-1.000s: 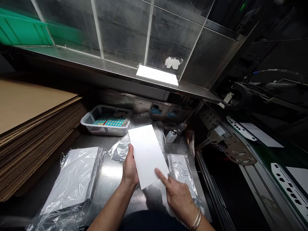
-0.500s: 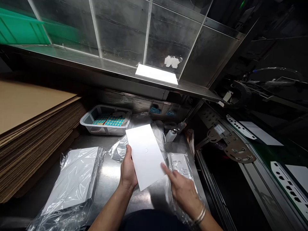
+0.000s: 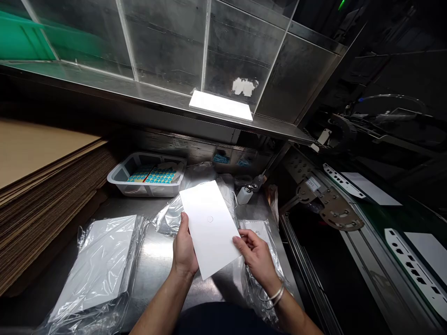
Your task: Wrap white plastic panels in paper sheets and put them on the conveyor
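Note:
A white rectangular panel (image 3: 211,237) with a small round mark near its middle is tilted above the metal bench. My left hand (image 3: 185,246) grips its left edge, thumb along the front and the other fingers hidden behind. At the lower right edge, my right hand (image 3: 256,253) pinches the panel between thumb and fingers. Beneath and behind it lie crumpled clear plastic bags (image 3: 167,218). To the right of the panel is a plastic-wrapped white packet (image 3: 260,228), partly covered by my right hand.
Plastic-wrapped white sheets (image 3: 101,260) lie at left, beside stacked cardboard (image 3: 45,195). A grey basket (image 3: 152,189) holds blue-dotted sticker sheets. A white pump bottle (image 3: 244,195) stands behind. Another white panel (image 3: 220,106) rests on the shelf. Perforated white plates (image 3: 415,270) sit on the green conveyor (image 3: 377,216).
My right hand, blurred near the panel's right corner before, now closes its thumb and fingers on that edge. The panel stays in my left hand; the view has shifted slightly.

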A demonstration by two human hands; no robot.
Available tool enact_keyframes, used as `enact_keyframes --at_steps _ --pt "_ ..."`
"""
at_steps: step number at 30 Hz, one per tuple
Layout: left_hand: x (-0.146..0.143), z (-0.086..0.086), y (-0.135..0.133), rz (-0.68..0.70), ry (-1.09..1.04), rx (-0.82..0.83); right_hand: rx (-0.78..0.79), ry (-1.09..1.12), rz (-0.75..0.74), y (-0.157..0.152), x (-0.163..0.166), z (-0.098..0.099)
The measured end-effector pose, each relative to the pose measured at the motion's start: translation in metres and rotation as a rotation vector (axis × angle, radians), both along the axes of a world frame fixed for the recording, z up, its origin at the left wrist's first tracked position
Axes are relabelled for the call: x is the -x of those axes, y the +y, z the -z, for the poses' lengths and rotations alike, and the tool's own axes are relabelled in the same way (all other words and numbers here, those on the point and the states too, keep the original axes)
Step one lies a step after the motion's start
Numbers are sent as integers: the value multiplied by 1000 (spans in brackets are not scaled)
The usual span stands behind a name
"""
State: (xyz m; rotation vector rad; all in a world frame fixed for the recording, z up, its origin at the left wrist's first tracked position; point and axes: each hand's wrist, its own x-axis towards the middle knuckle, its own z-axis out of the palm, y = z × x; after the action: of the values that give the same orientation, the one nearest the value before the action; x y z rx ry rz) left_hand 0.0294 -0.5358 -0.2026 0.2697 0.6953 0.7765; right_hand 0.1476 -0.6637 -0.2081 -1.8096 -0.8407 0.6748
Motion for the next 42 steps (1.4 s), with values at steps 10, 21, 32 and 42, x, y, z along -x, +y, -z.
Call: enact_keyframes --at_steps 10,21,32,42 --pt "5 -1 -3 20 -26 31 30 27 141 3 -44 41" --pt "5 2 -6 184 -152 72 187 -485 108 -20 -93 55" --pt "7 -2 -9 160 -146 84 64 -409 84 -4 -68 36" --pt "4 2 -10 175 -93 109 -34 18 162 -2 -51 27"
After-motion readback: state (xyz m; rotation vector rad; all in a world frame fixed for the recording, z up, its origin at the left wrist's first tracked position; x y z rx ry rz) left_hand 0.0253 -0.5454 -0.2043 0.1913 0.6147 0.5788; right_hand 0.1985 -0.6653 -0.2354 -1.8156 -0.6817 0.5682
